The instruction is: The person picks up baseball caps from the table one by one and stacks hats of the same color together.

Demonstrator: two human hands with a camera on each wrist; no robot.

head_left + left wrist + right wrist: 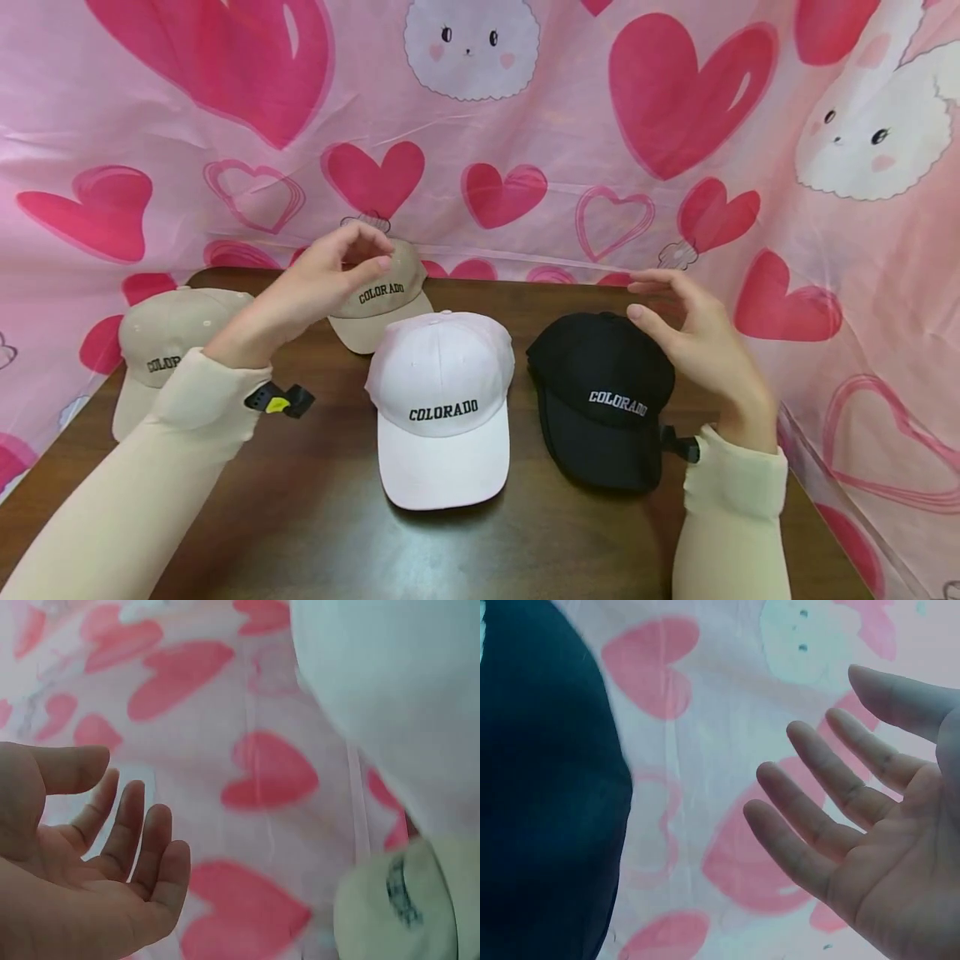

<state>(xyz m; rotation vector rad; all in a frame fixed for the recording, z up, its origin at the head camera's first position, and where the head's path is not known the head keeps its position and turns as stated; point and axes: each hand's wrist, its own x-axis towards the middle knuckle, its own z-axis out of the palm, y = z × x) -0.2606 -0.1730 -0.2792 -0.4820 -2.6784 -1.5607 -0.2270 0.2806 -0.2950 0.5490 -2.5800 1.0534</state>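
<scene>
My left hand (318, 279) is raised with loosely bent fingers and holds nothing. In the head view it overlaps part of a tan COLORADO cap (386, 287) at the back. A white COLORADO cap (442, 408) stands mid-table, brim toward me, to the right of this hand. Beside it on the right is a black COLORADO cap (603, 400). My right hand (705, 342) hovers by the black cap's right side, its fingers (821, 802) spread and apart from the cap in the right wrist view. A beige COLORADO cap (176, 333) at far left is partly hidden by my left arm.
The caps stand on a dark brown wooden table (315, 508). Behind and around it hangs a pink cloth (525, 125) with hearts and white animal faces. Black straps (281, 400) are fixed at both cuffs.
</scene>
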